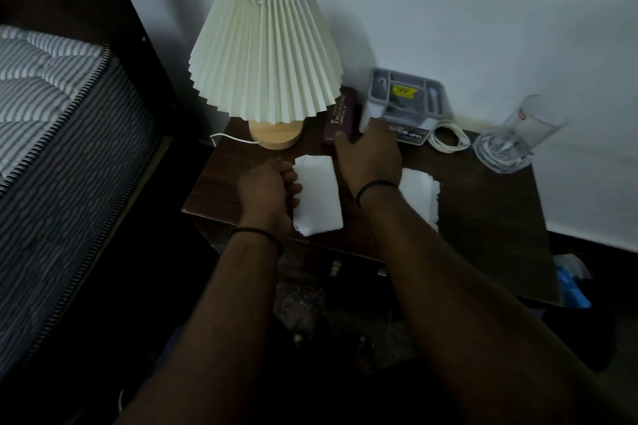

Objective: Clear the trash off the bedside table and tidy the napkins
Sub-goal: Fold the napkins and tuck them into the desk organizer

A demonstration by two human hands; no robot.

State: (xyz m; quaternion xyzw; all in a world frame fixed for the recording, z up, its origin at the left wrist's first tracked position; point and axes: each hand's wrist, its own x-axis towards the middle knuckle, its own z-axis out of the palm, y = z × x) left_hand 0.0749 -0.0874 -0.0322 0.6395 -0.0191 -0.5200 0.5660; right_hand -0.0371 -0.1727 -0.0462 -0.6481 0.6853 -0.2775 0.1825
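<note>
A folded white napkin (319,197) lies near the front edge of the dark wooden bedside table (483,217). My left hand (267,193) is curled on the napkin's left edge, pinching it. A second white napkin (419,197) lies flat to the right, partly hidden under my right forearm. My right hand (371,155) reaches toward the back of the table with fingers spread. Its thumb touches a dark maroon box (341,114) and its fingertips touch the front of a grey organiser tray (407,97). I see nothing held in it.
A pleated cream lamp (266,45) stands at the back left on a wooden base. A coiled white cable (448,140) and a clear glass (511,138) sit at the back right. The bed's striped mattress (51,114) is on the left, and something blue (573,290) lies on the floor to the right.
</note>
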